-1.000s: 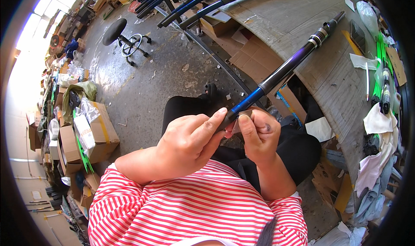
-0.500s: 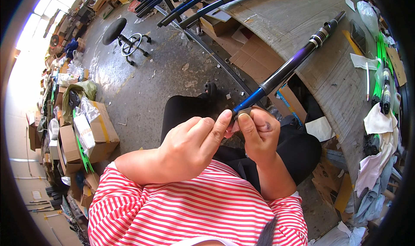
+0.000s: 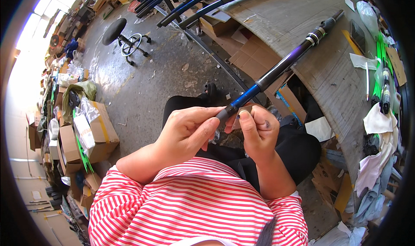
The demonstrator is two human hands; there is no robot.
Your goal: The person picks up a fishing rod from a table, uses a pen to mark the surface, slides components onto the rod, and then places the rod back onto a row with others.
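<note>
A dark fishing rod (image 3: 280, 71) with a blue section near its lower end runs slantwise from my lap up over the workbench. My left hand (image 3: 188, 127) is closed around its near, dark grey end, with thumb and fingers pinching it. Right beside the blue section, my right hand (image 3: 259, 129) pinches a small thin flat piece (image 3: 245, 110) between thumb and curled fingers; what it is made of I cannot make out. A bit of clear film (image 3: 215, 137) shows under my left fingers. The rod's far end, with metal rings, lies over the bench.
The grey workbench (image 3: 320, 86) curves along the right, with rags (image 3: 378, 120), green rods (image 3: 380, 51) and a plastic bag (image 3: 367, 17) at its edge. More rods (image 3: 203, 4) lie at the top. A stool (image 3: 123, 38) and cardboard boxes (image 3: 103, 125) stand left.
My left hand has shifted its grip and moved slightly down, uncovering the rod's dark grey end. The rod has slid a little toward the lower left; my right hand stays nearly in place.
</note>
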